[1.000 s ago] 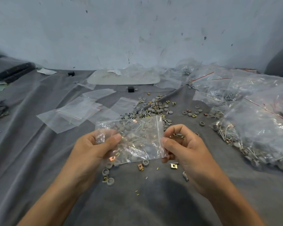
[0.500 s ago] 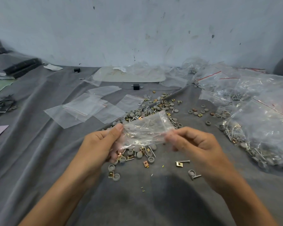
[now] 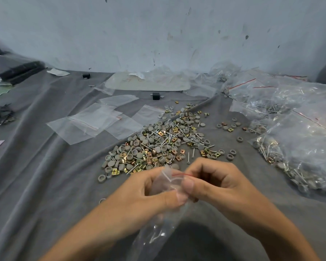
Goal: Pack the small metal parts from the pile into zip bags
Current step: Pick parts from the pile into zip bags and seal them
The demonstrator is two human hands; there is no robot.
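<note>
Grey cloth [image 3: 45,185] covers the whole work surface. At right lies a heap of filled bags [image 3: 299,140]. At centre, beyond my hands, is the pile of parts [image 3: 162,146]: screws, grey caps and brass-coloured square nuts, loose on the cloth. At far left lie flat empty zip bags [image 3: 90,125]. Nearest me, one zip bag [image 3: 158,232] hangs off the cloth, with a few screws showing in its lower part. My left hand [image 3: 145,193] and right hand [image 3: 224,185] both pinch its mouth, thumb against fingers, beside the red seal line [image 3: 181,174]. Step in hand, as I judge it: closing this loaded bag. The next move calls for pressing along the whole strip before the bag joins the heap at right.
</note>
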